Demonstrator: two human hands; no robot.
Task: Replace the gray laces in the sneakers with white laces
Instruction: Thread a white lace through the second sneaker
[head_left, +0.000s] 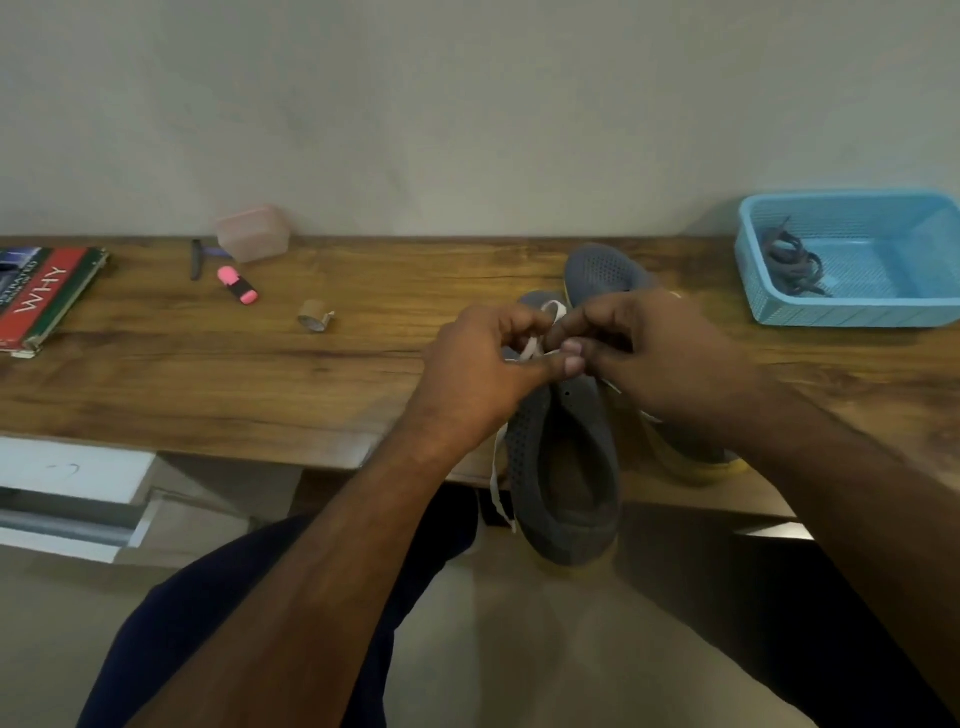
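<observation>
Sneaker: the near sneaker (563, 457) lies with its heel over the desk (208, 364) edge, toward the person, toe at 12 o'clock; I think this keeps the eyelets just under the fingers.
Second sneaker: the other sneaker (602, 270) lies at 1 o'clock from the first, touching or almost touching it; the right arm covers most of it, so I cannot tell if it has a lace.
White lace: the white lace (530, 345) goes between the two hands over the eyelets; one loose end hangs down past the desk edge at 7 o'clock from the left hand.
Left hand: the left hand (478, 374) has curled fingers and pinches the lace with the thumb; probably it holds the lace tight.
Right hand: the right hand (649, 348) is also curled over the eyelets, fingertips against the left thumb; it seems to pinch the lace too, but the grip itself is hidden.
Gray laces: the gray laces (792, 262) lie in the blue basket (852, 312) at 2 o'clock, well apart, so they are out of the way.
Hidden: eyelets and tongue are covered by the hands; how many rows are laced is not visible.
</observation>
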